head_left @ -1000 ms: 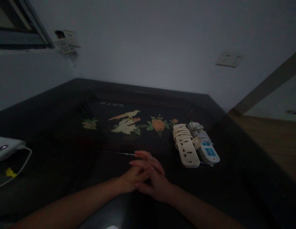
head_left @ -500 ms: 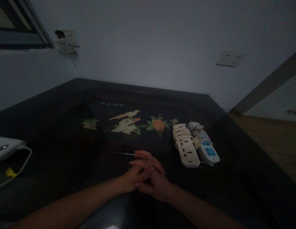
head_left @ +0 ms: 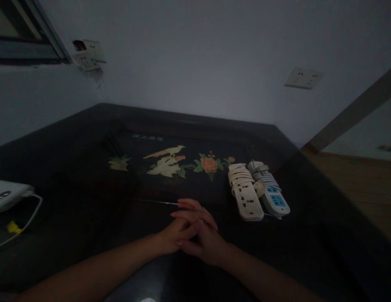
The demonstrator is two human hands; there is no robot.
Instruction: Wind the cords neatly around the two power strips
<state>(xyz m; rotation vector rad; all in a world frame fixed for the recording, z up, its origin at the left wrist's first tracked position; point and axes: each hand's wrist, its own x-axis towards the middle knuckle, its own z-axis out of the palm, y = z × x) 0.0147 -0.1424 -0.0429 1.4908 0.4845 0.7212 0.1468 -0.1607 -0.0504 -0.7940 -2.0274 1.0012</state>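
Observation:
My left hand (head_left: 171, 238) and my right hand (head_left: 211, 244) are clasped together, fingers laced, near the front of a dark glossy table (head_left: 145, 224). No object shows between them, though the palms are hidden. A ring sits on one finger. To the right of my hands lies a yellowed white power strip (head_left: 248, 204), its cord wound round its far end. Beside it rests a second power strip (head_left: 277, 202) with blue sockets and a coiled grey-white cord. Neither hand touches the strips.
A white device (head_left: 11, 193) with a cable and a yellow tag (head_left: 14, 227) lies at the left edge. Bird and flower inlay (head_left: 165, 167) decorates the tabletop. Wall sockets (head_left: 304, 78) are on the far wall, and more loose sockets (head_left: 86, 61) hang by the window.

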